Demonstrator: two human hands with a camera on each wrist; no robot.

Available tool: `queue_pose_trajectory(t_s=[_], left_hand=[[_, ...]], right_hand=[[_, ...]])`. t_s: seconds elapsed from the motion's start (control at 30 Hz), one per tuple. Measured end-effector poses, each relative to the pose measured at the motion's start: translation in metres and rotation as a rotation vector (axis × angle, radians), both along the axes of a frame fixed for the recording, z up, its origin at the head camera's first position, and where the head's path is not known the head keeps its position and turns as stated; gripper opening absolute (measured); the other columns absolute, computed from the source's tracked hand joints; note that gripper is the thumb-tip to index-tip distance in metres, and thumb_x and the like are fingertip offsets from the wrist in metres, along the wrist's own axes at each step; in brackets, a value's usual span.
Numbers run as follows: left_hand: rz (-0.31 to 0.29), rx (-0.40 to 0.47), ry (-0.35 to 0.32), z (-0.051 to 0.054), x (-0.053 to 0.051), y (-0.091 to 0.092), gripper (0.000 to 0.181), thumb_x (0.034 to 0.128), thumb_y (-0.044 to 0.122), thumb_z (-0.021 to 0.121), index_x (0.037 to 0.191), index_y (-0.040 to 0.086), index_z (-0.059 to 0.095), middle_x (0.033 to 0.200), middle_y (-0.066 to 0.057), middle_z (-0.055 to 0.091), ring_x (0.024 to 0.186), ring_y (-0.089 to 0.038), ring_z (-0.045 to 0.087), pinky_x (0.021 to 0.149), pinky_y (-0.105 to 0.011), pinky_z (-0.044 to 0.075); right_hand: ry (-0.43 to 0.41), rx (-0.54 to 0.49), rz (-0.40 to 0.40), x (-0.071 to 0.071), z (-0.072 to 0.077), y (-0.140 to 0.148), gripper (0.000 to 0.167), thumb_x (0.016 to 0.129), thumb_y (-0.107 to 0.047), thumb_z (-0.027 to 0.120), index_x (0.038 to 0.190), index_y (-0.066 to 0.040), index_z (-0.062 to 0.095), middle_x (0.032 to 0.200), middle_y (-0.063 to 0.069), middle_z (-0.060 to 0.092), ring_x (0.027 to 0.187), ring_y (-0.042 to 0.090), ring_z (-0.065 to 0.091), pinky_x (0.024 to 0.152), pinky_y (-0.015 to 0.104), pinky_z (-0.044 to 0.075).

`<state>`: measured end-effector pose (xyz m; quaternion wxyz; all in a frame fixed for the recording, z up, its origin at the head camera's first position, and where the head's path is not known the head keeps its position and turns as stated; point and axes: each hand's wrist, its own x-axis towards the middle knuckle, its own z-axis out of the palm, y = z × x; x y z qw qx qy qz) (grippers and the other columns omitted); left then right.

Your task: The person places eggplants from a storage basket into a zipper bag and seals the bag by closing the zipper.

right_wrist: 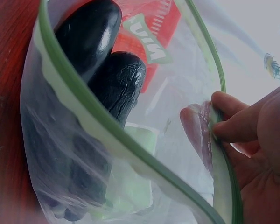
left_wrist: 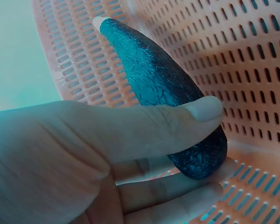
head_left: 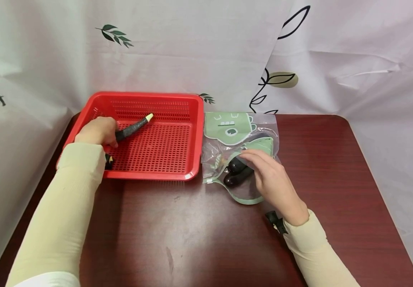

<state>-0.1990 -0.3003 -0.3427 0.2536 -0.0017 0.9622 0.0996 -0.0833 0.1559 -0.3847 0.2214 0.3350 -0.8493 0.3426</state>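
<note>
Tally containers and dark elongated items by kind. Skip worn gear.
Red perforated plastic basket: 1
Clear plastic zip bag with green trim: 1
Glossy black elongated items, visible in the bag: 2
Dark rough-skinned elongated item with a pale tip, in the left hand: 1
Total: 5

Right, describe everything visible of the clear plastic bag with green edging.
The clear plastic bag with green edging lies crinkled on the reddish-brown wood-grain table beside the red perforated basket. It bears green cartoon printing and a white slider. The right hand pinches its open mouth's rim; dark, elongated objects lie inside.
</note>
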Motion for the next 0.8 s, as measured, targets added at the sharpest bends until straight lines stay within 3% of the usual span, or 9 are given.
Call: queue_pose_trajectory(t_s=[0.3, 0.8], left_hand=[[-0.054, -0.052, 0.067, 0.009, -0.001, 0.004, 0.019, 0.0769, 0.001, 0.080, 0.092, -0.004, 0.070, 0.083, -0.017, 0.062, 0.077, -0.032, 0.056, 0.066, -0.044, 0.048], [-0.022, -0.038, 0.123, 0.024, 0.012, 0.017, 0.015, 0.0786, 0.003, 0.078, 0.090, -0.001, 0.070, 0.080, -0.015, 0.059, 0.073, -0.031, 0.051, 0.063, -0.043, 0.043]], right_hand=[[-0.001, 0.018, -0.011, 0.000, 0.001, 0.000, 0.040, 0.086, 0.020, 0.061, 0.120, 0.001, 0.067, 0.122, 0.011, 0.066, 0.113, 0.024, 0.063, 0.101, 0.034, 0.045], [-0.028, 0.030, -0.022, 0.000, -0.001, 0.002, 0.044, 0.085, 0.022, 0.058, 0.122, 0.000, 0.067, 0.125, 0.010, 0.065, 0.115, 0.024, 0.062, 0.102, 0.033, 0.045]])
